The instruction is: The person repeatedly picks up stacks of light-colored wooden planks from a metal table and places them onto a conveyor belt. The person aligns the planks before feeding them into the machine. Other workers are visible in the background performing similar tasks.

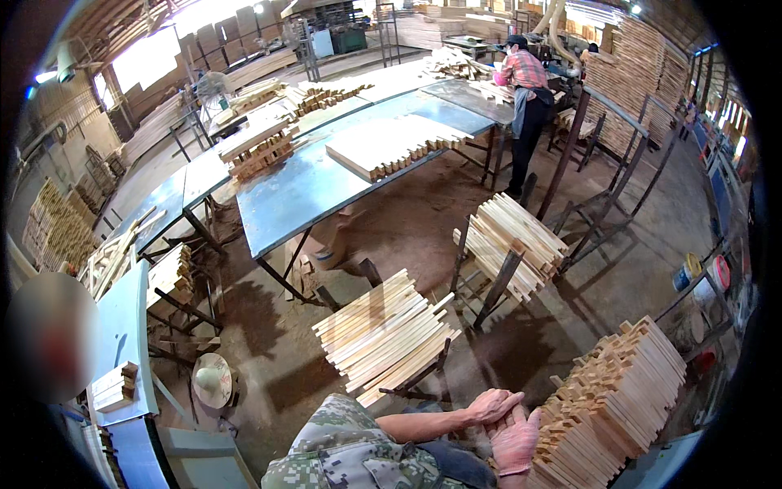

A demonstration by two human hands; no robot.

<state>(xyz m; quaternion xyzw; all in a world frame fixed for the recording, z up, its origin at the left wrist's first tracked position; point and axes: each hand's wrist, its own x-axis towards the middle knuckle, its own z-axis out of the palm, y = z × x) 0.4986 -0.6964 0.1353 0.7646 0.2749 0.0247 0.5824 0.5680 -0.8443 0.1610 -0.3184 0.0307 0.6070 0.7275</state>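
My left hand (492,405) is bare and reaches across to my right hand. Its fingers are bent together against the right hand's fingers; whether they pinch anything is too small to tell. My right hand (515,444) wears a pinkish glove, its palm turned up and thumb apart from the fingers. Close by on the right stands a tall stack of wooden strips (619,399), with uneven ends toward me. Ahead and to the left, loose pale strips (387,334) lie across a metal rack.
Another rack of strips (513,244) stands farther ahead. A long blue table (285,204) bears a pale wooden panel (391,147). Beyond it, a person in a checked shirt (525,69) works at a bench. A straw hat (213,381) and buckets (717,275) are also around.
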